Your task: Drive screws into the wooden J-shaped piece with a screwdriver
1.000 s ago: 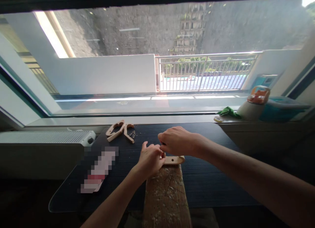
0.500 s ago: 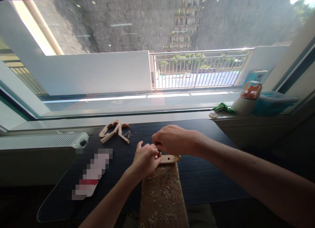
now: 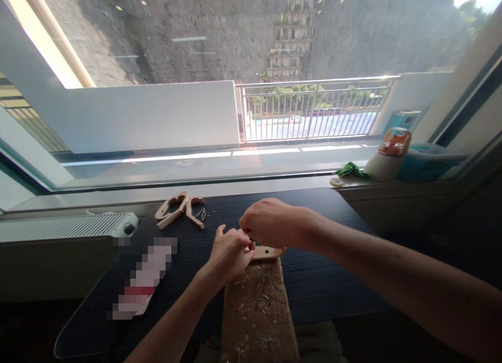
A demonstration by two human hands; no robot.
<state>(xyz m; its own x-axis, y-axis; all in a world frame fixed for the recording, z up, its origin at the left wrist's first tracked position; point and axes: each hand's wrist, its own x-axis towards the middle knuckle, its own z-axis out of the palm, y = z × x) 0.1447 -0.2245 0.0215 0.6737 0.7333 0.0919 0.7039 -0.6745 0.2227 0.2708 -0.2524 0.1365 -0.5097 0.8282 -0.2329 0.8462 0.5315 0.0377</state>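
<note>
The dark surface [image 3: 333, 290] spreads across the lower half of the frame, and the scarred wooden board [image 3: 261, 310] runs up from the bottom centre over it. My right hand [image 3: 269, 219], just above the centre of the lower half, is curled into a closed grip; a thin dark thing [image 3: 252, 241] shows under its fingers and seems to be held there, though I can't tell what it is. My left hand [image 3: 231, 253], just below and to the left, has its fingers bent in, its grip closed on the left end of the pale wooden piece [image 3: 275, 253], which lies crosswise at the board's far end. Left of centre lie the ring-shaped wooden part [image 3: 171, 218] and the hooked wooden part [image 3: 192, 215], with small screws [image 3: 201, 215] beside the hook. I judge I'm at the steadying-and-working step: left pins, right drives or turns at the covered end. The next move calls for keeping the piece from swivelling, the right wrist upright and my left fingertips out of its line.
</note>
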